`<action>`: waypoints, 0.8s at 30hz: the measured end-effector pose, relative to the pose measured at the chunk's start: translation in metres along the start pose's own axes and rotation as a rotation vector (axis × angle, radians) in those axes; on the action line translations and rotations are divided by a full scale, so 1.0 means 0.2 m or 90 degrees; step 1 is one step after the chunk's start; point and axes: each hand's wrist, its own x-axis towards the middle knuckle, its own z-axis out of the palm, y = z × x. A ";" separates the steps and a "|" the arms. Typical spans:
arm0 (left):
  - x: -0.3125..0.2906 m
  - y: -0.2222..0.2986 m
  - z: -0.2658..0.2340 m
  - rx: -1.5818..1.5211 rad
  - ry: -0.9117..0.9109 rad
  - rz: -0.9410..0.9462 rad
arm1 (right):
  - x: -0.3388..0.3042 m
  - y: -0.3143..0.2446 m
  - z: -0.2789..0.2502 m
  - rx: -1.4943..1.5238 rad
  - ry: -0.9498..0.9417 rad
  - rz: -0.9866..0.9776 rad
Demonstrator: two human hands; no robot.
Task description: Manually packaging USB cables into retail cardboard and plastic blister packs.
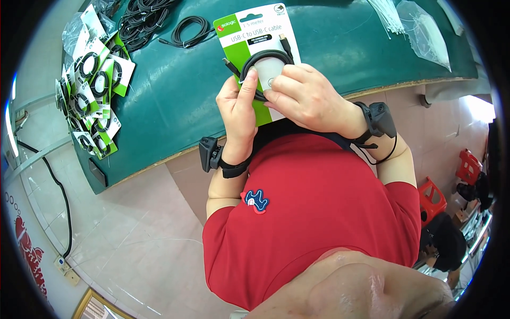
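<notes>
The flat cardboard backing card [258,32] is green and white, carrying a coiled black cable [265,57]. The desk [329,48] is dark teal. The short-sleeved shirt [319,212] is red, with a blue-and-white patch [256,201].

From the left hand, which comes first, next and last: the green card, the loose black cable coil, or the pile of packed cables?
In the head view, from the left hand:
1. Green card, held in both hands, just above it.
2. Loose black cable coil, on the green table, up and left.
3. Pile of packed cables, far left at the table's edge.
</notes>
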 end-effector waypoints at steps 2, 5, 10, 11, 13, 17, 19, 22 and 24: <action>0.00 -0.02 -0.01 0.010 0.010 -0.008 | -0.02 0.00 0.01 0.003 0.004 -0.006; -0.01 -0.04 -0.02 -0.017 0.013 -0.031 | -0.04 0.01 0.01 0.022 0.001 -0.010; -0.02 0.00 0.00 -0.054 0.006 -0.070 | -0.04 0.02 0.01 0.040 0.018 -0.010; -0.02 0.01 0.00 -0.053 0.005 -0.063 | -0.04 0.02 0.01 0.044 0.031 0.000; -0.03 0.03 0.00 -0.080 -0.004 -0.078 | -0.03 0.03 0.01 0.054 0.056 0.019; -0.04 0.04 -0.04 -0.068 -0.021 -0.077 | 0.00 0.06 -0.04 0.140 0.112 0.040; -0.05 0.04 -0.06 -0.054 -0.028 -0.074 | 0.02 0.09 -0.04 0.171 0.141 0.134; -0.05 0.05 -0.05 -0.003 -0.019 -0.043 | 0.03 0.14 -0.04 0.228 0.189 0.335; -0.05 0.05 -0.04 0.007 -0.020 -0.035 | 0.03 0.18 -0.02 0.199 0.154 0.312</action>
